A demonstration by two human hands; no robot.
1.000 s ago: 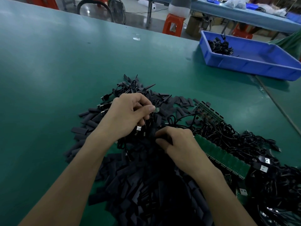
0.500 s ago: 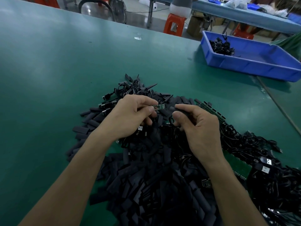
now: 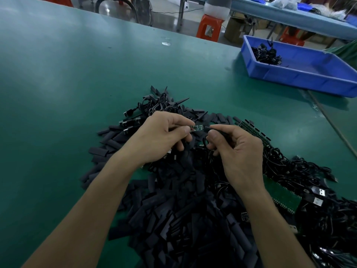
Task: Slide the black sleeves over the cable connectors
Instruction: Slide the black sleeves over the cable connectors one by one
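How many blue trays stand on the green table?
1. The blue tray stands far right on the green table, black cables inside; others may lie out of view.

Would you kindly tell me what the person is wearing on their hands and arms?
Nothing that shows: the left hand and right hand are ungloved with no ring visible, and both forearms are uncovered to the frame edge, with no sleeve, watch or strap in view.

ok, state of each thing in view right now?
left hand: pinches connector board
connector board: bare, no sleeve on it
right hand: pinches black sleeve
black sleeve: at the board's tip, not yet on
sleeve pile: loose on table
blue bin: holds a clump of cables
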